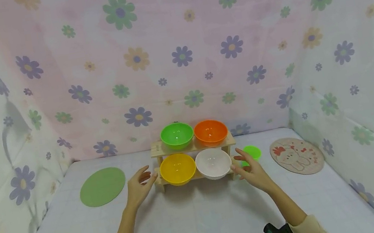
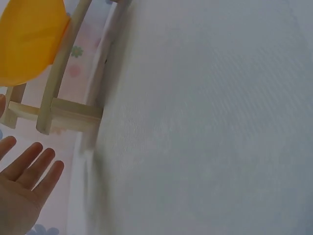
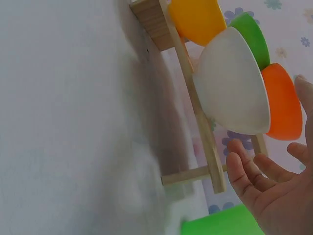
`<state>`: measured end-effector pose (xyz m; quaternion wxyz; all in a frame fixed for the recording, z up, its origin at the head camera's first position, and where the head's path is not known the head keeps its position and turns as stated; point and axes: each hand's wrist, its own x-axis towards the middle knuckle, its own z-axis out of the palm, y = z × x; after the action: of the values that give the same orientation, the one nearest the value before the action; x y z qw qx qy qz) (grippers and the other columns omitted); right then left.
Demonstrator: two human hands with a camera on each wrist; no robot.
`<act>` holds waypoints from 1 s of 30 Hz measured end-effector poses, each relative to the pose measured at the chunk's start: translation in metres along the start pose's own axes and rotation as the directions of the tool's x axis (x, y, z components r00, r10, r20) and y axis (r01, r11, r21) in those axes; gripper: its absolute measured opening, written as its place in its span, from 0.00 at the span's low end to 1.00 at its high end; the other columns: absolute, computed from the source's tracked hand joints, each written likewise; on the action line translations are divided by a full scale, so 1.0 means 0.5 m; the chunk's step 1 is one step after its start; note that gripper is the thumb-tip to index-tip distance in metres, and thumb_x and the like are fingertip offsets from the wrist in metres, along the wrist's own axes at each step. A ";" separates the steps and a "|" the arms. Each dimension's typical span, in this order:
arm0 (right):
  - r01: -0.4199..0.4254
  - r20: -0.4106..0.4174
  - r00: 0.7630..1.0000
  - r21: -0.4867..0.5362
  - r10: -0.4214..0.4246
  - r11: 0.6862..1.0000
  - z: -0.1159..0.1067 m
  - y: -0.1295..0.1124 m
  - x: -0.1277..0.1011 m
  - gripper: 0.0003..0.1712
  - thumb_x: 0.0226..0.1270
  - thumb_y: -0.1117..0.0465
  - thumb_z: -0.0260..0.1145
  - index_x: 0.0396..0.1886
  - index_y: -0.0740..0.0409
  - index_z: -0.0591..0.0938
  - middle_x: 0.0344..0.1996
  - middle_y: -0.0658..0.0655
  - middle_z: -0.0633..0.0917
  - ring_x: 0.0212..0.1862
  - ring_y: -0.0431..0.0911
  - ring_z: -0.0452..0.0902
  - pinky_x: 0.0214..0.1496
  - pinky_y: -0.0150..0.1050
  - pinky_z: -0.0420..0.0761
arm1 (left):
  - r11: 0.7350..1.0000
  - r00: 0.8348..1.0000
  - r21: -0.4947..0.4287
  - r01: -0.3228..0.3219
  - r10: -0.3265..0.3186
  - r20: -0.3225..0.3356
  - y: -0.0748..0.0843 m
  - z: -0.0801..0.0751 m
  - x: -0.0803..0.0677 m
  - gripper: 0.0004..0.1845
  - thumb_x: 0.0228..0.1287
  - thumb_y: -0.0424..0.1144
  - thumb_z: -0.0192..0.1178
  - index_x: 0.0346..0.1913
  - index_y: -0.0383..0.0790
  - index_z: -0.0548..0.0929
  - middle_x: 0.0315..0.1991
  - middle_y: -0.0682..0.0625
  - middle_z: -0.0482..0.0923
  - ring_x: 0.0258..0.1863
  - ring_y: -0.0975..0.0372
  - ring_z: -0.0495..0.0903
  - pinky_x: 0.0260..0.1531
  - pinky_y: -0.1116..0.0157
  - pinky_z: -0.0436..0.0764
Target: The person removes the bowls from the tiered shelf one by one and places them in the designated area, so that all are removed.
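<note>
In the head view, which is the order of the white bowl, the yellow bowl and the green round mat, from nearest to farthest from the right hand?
From the right hand:
1. White bowl, lower shelf, just left of the hand.
2. Yellow bowl, lower shelf, farther left.
3. Green round mat, flat on the table, far left.

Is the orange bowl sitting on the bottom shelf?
No, the orange bowl sits on the rack's top shelf, above the white bowl.

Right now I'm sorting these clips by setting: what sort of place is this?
Probably a staged recording booth: flowered cloth walls on three sides, a covered table, and a wooden rack of coloured bowls.
</note>
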<state>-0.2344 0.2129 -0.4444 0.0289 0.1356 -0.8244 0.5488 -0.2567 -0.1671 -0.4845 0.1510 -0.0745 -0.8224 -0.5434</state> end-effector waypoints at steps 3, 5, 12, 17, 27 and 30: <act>-0.043 0.015 0.999 0.077 0.042 0.996 0.011 0.000 0.005 0.38 0.68 0.60 0.61 0.72 0.61 0.55 0.61 0.73 0.68 0.41 0.61 0.81 0.37 0.45 0.86 | 0.991 0.999 -0.132 0.031 -0.029 0.020 -0.007 0.014 0.006 0.27 0.60 0.36 0.64 0.60 0.27 0.72 0.52 0.28 0.75 0.51 0.42 0.77 0.49 0.58 0.82; -0.072 0.024 0.997 0.115 0.070 0.991 0.018 0.001 0.010 0.38 0.68 0.60 0.60 0.72 0.61 0.54 0.62 0.73 0.67 0.40 0.59 0.81 0.38 0.44 0.86 | 0.978 0.997 -0.198 0.067 -0.058 0.050 0.004 0.016 0.007 0.27 0.61 0.32 0.63 0.61 0.24 0.69 0.55 0.26 0.72 0.54 0.39 0.74 0.52 0.59 0.80; -0.128 0.035 0.992 0.190 0.124 0.973 0.040 0.011 0.027 0.36 0.70 0.60 0.58 0.73 0.61 0.54 0.61 0.75 0.67 0.37 0.62 0.81 0.36 0.43 0.87 | 0.966 0.992 -0.233 0.113 -0.096 0.085 -0.014 0.028 0.006 0.26 0.63 0.31 0.60 0.60 0.20 0.68 0.58 0.25 0.68 0.55 0.37 0.72 0.52 0.60 0.80; -0.151 0.048 0.988 0.212 0.144 0.966 0.048 0.017 0.030 0.36 0.71 0.60 0.57 0.73 0.62 0.53 0.60 0.75 0.69 0.36 0.59 0.81 0.37 0.42 0.87 | 0.972 0.992 -0.203 0.116 -0.105 0.063 -0.034 0.035 0.007 0.24 0.62 0.32 0.61 0.59 0.22 0.71 0.59 0.28 0.69 0.56 0.39 0.72 0.52 0.58 0.80; -0.165 0.102 0.985 0.308 0.140 0.937 0.050 0.021 0.030 0.35 0.73 0.61 0.53 0.73 0.61 0.52 0.60 0.76 0.68 0.37 0.55 0.82 0.42 0.45 0.86 | 0.954 0.982 -0.235 0.185 -0.170 0.083 -0.038 0.034 0.008 0.26 0.62 0.32 0.62 0.61 0.25 0.71 0.56 0.27 0.71 0.55 0.40 0.73 0.47 0.64 0.83; -0.191 0.128 0.980 0.367 0.154 0.910 0.051 0.022 0.031 0.35 0.73 0.62 0.52 0.74 0.59 0.50 0.61 0.77 0.66 0.36 0.50 0.83 0.44 0.46 0.86 | 0.950 0.982 -0.254 0.180 -0.161 0.094 -0.039 0.034 0.006 0.26 0.63 0.33 0.61 0.62 0.25 0.70 0.56 0.27 0.71 0.56 0.41 0.73 0.47 0.65 0.83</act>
<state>-0.2495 0.1904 -0.4612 -0.0859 0.0914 -0.7126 0.6903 -0.2679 -0.1593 -0.5067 0.0625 -0.0420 -0.7518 -0.6551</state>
